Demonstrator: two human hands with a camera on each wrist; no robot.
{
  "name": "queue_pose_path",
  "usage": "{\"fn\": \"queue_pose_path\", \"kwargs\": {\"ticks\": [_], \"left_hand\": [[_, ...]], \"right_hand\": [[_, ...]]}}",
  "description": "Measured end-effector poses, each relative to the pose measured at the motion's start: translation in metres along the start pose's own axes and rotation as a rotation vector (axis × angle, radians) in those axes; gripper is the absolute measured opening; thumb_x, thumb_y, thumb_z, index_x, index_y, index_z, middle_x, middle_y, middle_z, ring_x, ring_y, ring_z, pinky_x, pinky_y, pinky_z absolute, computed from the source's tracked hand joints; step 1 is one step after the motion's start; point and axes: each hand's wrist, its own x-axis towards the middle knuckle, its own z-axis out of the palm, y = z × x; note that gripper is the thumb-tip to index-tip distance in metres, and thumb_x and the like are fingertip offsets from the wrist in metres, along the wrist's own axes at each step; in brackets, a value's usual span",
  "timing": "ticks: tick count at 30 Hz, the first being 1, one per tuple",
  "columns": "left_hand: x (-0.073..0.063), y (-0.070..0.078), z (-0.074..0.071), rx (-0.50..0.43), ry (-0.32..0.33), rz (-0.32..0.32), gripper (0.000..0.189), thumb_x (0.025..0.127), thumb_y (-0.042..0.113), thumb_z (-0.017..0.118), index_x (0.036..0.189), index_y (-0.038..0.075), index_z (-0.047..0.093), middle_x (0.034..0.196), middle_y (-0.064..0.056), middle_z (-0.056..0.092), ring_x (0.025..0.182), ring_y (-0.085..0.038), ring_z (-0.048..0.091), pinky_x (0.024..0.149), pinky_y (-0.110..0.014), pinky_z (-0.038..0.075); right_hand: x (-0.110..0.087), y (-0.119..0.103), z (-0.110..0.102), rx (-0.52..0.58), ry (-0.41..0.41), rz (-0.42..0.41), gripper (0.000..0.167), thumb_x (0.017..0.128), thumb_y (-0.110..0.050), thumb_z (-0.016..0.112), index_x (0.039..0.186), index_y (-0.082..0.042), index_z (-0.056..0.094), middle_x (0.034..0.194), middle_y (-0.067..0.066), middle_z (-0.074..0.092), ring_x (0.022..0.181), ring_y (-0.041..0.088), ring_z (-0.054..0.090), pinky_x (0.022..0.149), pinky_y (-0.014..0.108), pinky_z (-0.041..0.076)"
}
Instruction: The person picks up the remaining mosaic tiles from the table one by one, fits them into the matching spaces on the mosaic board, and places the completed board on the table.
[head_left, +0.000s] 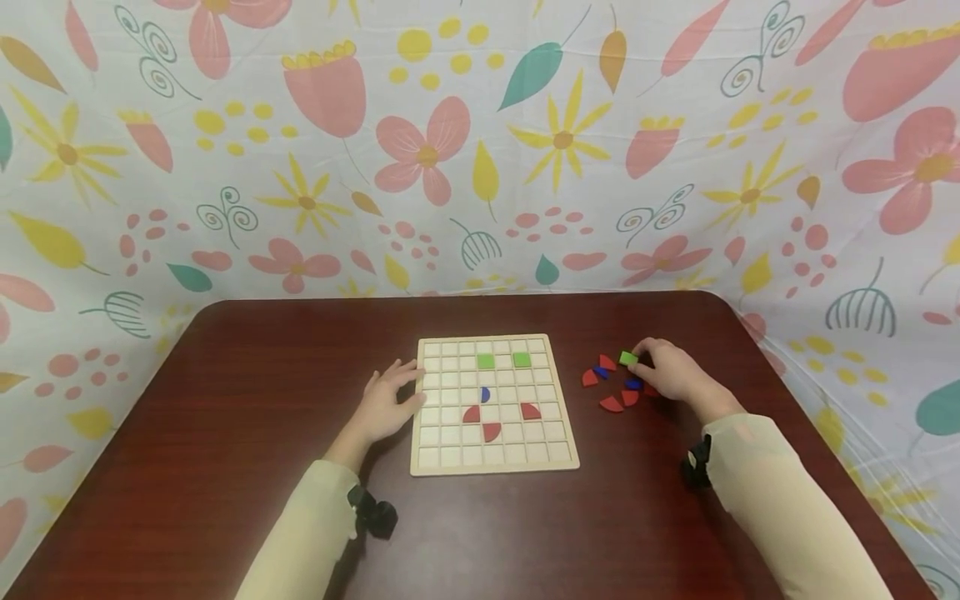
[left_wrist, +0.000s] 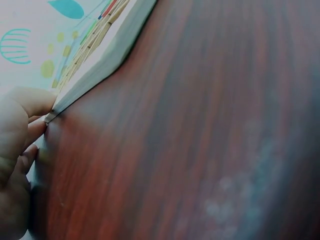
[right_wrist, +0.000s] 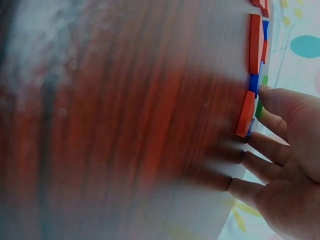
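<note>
A pale wooden grid board (head_left: 442,457) lies on the dark table with two green squares (head_left: 486,361), a blue half circle (head_left: 485,395) and three red quarter circles (head_left: 492,432) in its cells. My left hand (head_left: 384,404) rests along the board's left edge, thumb and fingertips touching the rim; in the left wrist view the hand (left_wrist: 15,145) meets the board's corner. To the right of the board, my right hand (head_left: 671,368) pinches a green square (head_left: 628,358) between thumb and forefinger. Its other fingers (right_wrist: 267,167) spread down toward the tabletop.
Around the right hand several loose red quarter circles (head_left: 611,404) and blue pieces (head_left: 601,372) lie scattered on the table (head_left: 225,433). A flower-patterned cloth (head_left: 480,158) hangs behind the table's far edge. Each wrist carries a black device (head_left: 372,512).
</note>
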Motion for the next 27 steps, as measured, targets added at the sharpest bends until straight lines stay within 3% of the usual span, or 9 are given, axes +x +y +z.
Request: {"fn": "queue_pose_path", "kwargs": {"ticks": [12, 27], "left_hand": [[0.0, 0.0, 0.001, -0.008, -0.002, -0.024, 0.042, 0.091, 0.023, 0.06, 0.13, 0.009, 0.057, 0.146, -0.011, 0.044, 0.143, -0.033, 0.025, 0.113, -0.062, 0.005], [0.0, -0.001, 0.002, -0.008, 0.018, -0.008, 0.042, 0.09, 0.021, 0.06, 0.129, 0.007, 0.058, 0.145, -0.013, 0.044, 0.142, -0.035, 0.026, 0.112, -0.064, 0.006]], "right_hand": [[0.0, 0.001, 0.0, 0.039, 0.037, -0.008, 0.04, 0.096, -0.026, 0.052, 0.122, 0.005, 0.05, 0.122, 0.03, 0.053, 0.114, 0.047, 0.049, 0.094, 0.06, 0.04], [0.004, -0.018, -0.001, 0.09, 0.079, -0.02, 0.036, 0.095, -0.025, 0.055, 0.12, 0.001, 0.051, 0.115, 0.023, 0.058, 0.101, 0.036, 0.055, 0.088, 0.054, 0.045]]}}
